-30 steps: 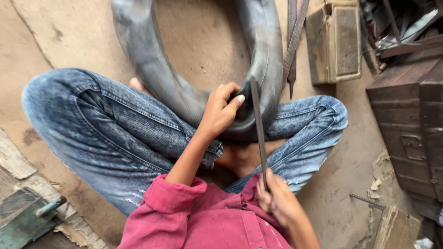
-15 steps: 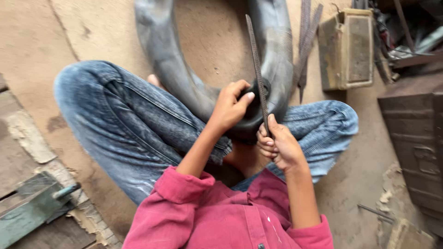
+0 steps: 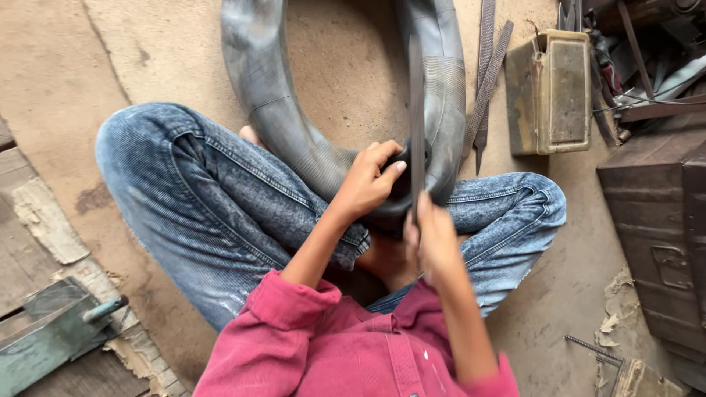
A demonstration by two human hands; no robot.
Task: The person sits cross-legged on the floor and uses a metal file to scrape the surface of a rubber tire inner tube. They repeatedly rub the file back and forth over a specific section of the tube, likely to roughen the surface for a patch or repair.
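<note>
I sit cross-legged in blue jeans on a sandy floor with a grey rubber inner tube lying over my lap. My left hand grips the tube's near curve and pinches a dark patch of rubber. My right hand holds the handle end of a long flat metal file, whose blade lies across the tube right beside my left fingers and points away from me.
Two more files lie on the floor right of the tube, next to a worn yellowish metal box. A rusty dark metal chest stands at the right. A green metal tool rests on boards at the lower left.
My right hand has pushed the file forward across the tube, moving from near my chest up to the tube. My left hand has kept its grip on the rubber.
</note>
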